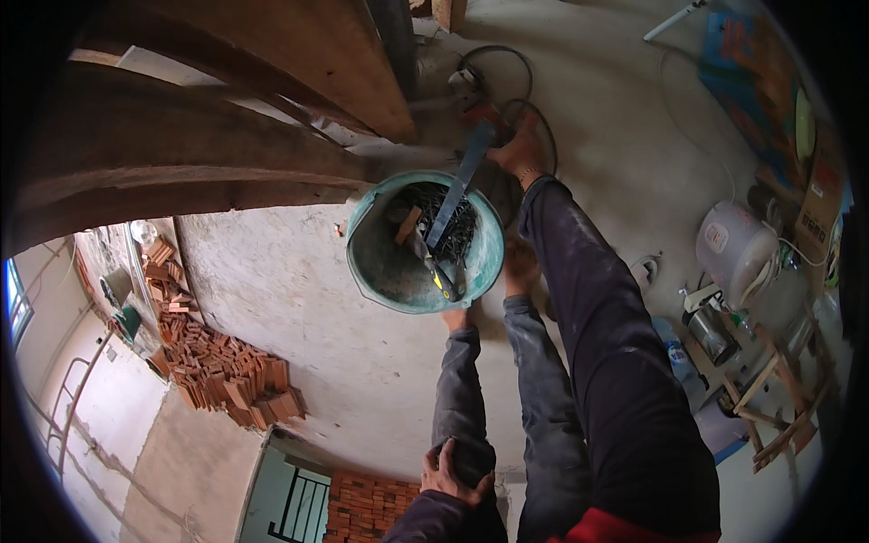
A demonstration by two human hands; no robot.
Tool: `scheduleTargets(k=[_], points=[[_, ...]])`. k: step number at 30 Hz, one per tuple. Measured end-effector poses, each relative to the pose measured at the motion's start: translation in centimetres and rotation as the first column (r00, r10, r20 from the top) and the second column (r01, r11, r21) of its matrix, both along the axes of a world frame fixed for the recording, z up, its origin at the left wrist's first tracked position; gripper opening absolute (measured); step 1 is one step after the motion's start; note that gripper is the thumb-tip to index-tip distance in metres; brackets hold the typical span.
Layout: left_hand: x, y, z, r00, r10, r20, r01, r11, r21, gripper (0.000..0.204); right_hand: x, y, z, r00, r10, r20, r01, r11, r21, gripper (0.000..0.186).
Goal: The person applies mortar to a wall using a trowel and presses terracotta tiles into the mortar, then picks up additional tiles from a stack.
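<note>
My right hand (520, 152) is closed at the wide end of a handsaw (460, 185), its thumb by the blade's edge. A blurred orange part, perhaps the handle, shows beyond it. The blade slants down into a green bucket (369, 271) on the floor. Inside are many dark nails (460, 224), a small piece of wood (408, 224) and a tool with a yellow-and-black handle (443, 282). My left hand (455, 475) rests on my left knee, fingers spread, holding nothing. My bare feet stand close to the bucket.
A corded power tool (466, 80) lies beyond the bucket. Large wooden beams (181, 145) rise at the left. Bricks (226, 362) are heaped farther left. On the right are a cardboard box (756, 86), a translucent tub (731, 249), a metal tumbler (711, 335) and a wooden frame (778, 425).
</note>
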State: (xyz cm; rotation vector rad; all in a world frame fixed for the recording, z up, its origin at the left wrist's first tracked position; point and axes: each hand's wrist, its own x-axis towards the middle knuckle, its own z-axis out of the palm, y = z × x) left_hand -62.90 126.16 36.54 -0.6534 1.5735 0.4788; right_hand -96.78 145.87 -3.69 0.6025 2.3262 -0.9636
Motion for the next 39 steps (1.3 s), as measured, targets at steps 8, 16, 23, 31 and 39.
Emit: scheduleTargets(k=[8, 16, 23, 31, 39], points=[[-0.6, 1.2, 0.7, 0.998, 0.053, -0.028, -0.054, 0.997, -0.055, 0.099, -0.4, 1.7, 2.4, 0.982, 0.185, -0.035, -0.183, 0.981, 0.058, 0.082], [-0.9, 2.7, 2.9, 0.976, -0.001, -0.216, -0.025, 0.993, -0.118, 0.093, 8.5, 12.6, 17.6, 0.974, 0.151, 0.167, -0.157, 0.987, 0.024, 0.062], [-5.9, 6.9, 8.9, 0.405, 0.642, -0.65, -0.355, 0.766, 0.536, 0.079, 18.4, 14.6, 48.4, 0.978, 0.2, 0.063, -0.192, 0.975, -0.115, 0.058], [-12.0, 8.1, 21.2, -0.201, 0.973, 0.115, -0.086, -0.134, 0.987, 0.063, 19.8, 4.8, 71.8, 0.748, 0.603, -0.278, -0.644, 0.761, -0.083, 0.071], [-6.5, -7.9, 32.6, -0.453, 0.762, 0.463, 0.061, -0.492, 0.868, 0.06, 19.1, -10.2, 79.2, 0.432, 0.717, -0.548, -0.896, 0.409, -0.171, 0.084]])
